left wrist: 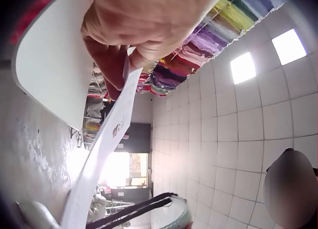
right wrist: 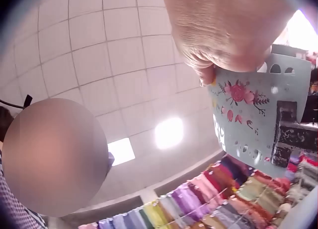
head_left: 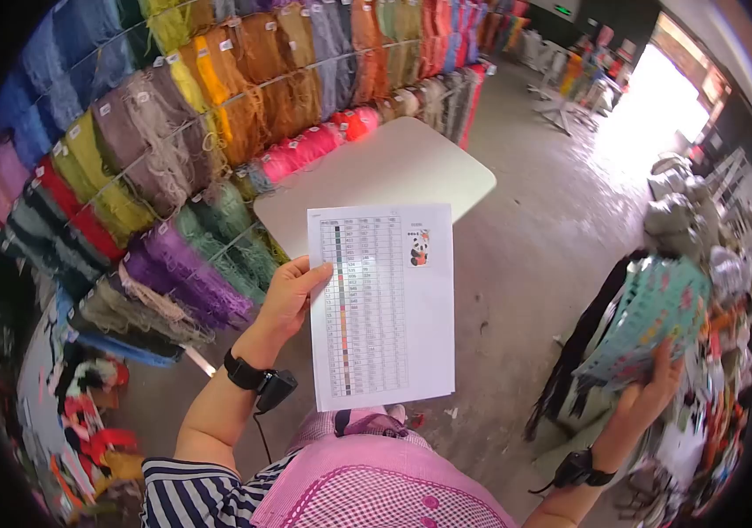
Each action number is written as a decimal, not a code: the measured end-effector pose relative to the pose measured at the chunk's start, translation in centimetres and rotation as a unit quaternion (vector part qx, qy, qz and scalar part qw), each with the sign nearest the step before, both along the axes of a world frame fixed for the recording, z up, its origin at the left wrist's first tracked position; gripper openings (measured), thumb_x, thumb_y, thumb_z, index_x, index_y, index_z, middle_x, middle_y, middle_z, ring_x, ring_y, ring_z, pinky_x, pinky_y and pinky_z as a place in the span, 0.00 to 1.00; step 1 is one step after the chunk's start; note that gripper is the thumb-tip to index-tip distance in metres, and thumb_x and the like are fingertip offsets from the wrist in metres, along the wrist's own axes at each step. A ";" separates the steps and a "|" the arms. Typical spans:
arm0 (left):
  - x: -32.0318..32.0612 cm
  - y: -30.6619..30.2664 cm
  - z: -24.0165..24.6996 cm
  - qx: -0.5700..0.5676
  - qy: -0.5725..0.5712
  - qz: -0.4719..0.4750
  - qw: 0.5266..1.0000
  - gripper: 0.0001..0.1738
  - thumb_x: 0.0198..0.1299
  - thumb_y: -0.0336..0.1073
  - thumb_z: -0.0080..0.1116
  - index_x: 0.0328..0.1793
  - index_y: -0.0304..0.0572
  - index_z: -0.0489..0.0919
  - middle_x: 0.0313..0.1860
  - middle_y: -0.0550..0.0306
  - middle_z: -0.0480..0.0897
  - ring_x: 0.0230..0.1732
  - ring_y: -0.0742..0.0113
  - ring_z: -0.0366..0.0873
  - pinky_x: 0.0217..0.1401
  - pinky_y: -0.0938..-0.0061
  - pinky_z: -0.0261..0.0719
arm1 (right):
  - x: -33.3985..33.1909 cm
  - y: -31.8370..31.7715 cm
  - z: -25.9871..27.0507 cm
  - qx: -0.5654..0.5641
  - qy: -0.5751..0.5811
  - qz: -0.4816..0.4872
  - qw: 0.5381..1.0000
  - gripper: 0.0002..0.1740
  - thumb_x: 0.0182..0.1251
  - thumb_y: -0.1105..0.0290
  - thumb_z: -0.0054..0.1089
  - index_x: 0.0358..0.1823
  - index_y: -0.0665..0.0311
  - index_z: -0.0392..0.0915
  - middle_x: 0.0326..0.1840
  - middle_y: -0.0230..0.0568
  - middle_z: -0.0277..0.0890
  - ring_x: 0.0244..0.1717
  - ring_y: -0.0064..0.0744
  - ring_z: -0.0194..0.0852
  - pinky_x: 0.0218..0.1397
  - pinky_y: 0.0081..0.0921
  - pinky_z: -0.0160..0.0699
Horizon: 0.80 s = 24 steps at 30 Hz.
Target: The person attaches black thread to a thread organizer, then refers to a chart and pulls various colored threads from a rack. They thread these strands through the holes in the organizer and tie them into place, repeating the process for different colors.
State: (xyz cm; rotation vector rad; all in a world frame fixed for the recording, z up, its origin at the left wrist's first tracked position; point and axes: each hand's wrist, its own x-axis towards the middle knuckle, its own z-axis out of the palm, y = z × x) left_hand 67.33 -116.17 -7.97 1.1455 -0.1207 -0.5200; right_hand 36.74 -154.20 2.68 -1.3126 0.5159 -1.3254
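1. Between the thumb and fingers of my left grip (head_left: 286, 297), the printed paper (head_left: 385, 326) is pinched at its left edge, thumb in front; that grip is closed to about the paper's thickness.
2. The paper spreads to the right of that grip, mostly below it. I judge it light and bendy, easy to crease, and possibly several sheets that could slide over each other. Pinching the side margin, flat and fairly gentle, suits it.
3. Well to the right, my right grip (head_left: 649, 396) has its digits closed on the edge of a pale green floral holder (right wrist: 243, 100); how tightly, I can't tell.
4. The holder looks thin and fairly stiff, perhaps smooth enough to slip. I'd take it by the solid border beside the holes.
5. Black strands (head_left: 574, 370) hang to the left of the right grip, soft and likely to snag.
6. Beyond the left grip lies the white worktop (head_left: 411, 158), with yarn racks (head_left: 253, 84) behind.
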 end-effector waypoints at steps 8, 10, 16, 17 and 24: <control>3.7 -4.1 -1.6 -0.006 0.008 0.142 0.990 0.12 0.65 0.32 0.58 0.50 0.32 0.80 0.42 0.53 0.85 0.37 0.73 0.84 0.40 0.79 0.83 | 18.1 -7.3 8.5 -0.052 -0.189 0.141 0.970 0.23 0.72 0.64 0.56 0.64 0.66 0.67 0.62 0.42 0.71 0.61 0.32 0.71 0.62 0.32 0.70; 5.2 -4.8 -1.8 -0.001 0.011 0.177 0.984 0.12 0.65 0.32 0.58 0.50 0.32 0.80 0.41 0.54 0.85 0.38 0.73 0.84 0.40 0.79 0.83 | 22.4 -7.7 10.1 -0.061 -0.218 0.170 0.959 0.24 0.73 0.62 0.55 0.65 0.65 0.67 0.64 0.42 0.70 0.62 0.33 0.70 0.61 0.35 0.71; 8.6 -6.4 -3.4 -0.046 0.039 0.299 0.952 0.10 0.65 0.31 0.52 0.49 0.32 0.77 0.42 0.53 0.83 0.41 0.67 0.84 0.42 0.74 0.84 | 33.7 -8.4 10.4 -0.044 -0.149 0.377 0.913 0.18 0.72 0.62 0.55 0.58 0.62 0.71 0.57 0.36 0.74 0.56 0.29 0.73 0.57 0.31 0.73; 9.1 -6.4 -3.7 -0.059 0.050 0.302 0.950 0.11 0.64 0.29 0.50 0.50 0.32 0.77 0.44 0.52 0.83 0.42 0.66 0.84 0.44 0.72 0.85 | 35.7 -8.0 9.4 -0.027 -0.136 0.392 0.909 0.17 0.71 0.64 0.56 0.57 0.62 0.72 0.55 0.36 0.75 0.55 0.28 0.74 0.56 0.30 0.74; 12.2 -7.9 -6.3 -0.030 0.104 0.356 0.928 0.15 0.60 0.22 0.45 0.53 0.33 0.74 0.48 0.49 0.82 0.45 0.59 0.84 0.49 0.63 0.86 | 47.1 -4.8 0.9 0.014 0.122 0.681 0.722 0.11 0.64 0.73 0.64 0.47 0.66 0.79 0.42 0.33 0.82 0.42 0.20 0.77 0.49 0.22 0.75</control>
